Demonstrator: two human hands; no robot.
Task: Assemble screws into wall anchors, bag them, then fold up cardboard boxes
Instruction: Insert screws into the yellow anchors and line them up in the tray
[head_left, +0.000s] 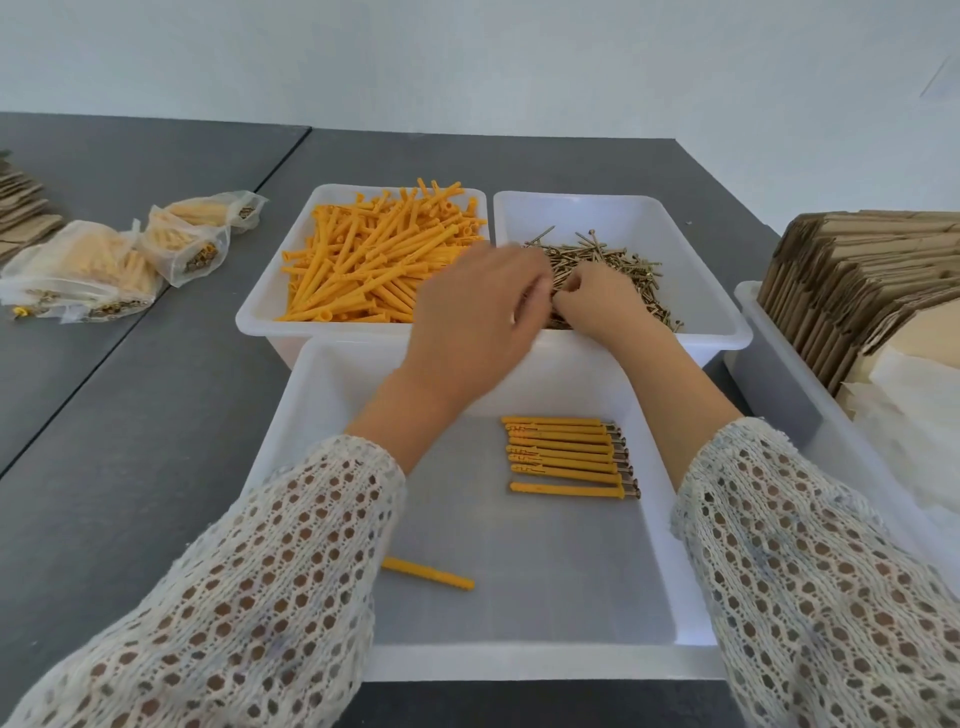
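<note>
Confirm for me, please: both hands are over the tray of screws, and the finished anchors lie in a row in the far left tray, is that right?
Not quite. The head view shows the finished anchors in the near tray, not the far left one. The left hand and right hand are indeed over the tray of screws.

We see bare desk (156, 415) on the left side, with room to move between the bags (104, 265) and the near tray (291, 431). The near tray has lots of open floor; only a row of filled anchors (566, 457) and one loose anchor (428, 573) lie in it. The two back trays sit side by side, touching the near tray, so nothing fits between them. Our left hand (467, 322) and right hand (597, 306) are over the screws (639, 275). On the right, the cardboard stack (857, 280) stands tall in its bin, just beside the trays.
</note>
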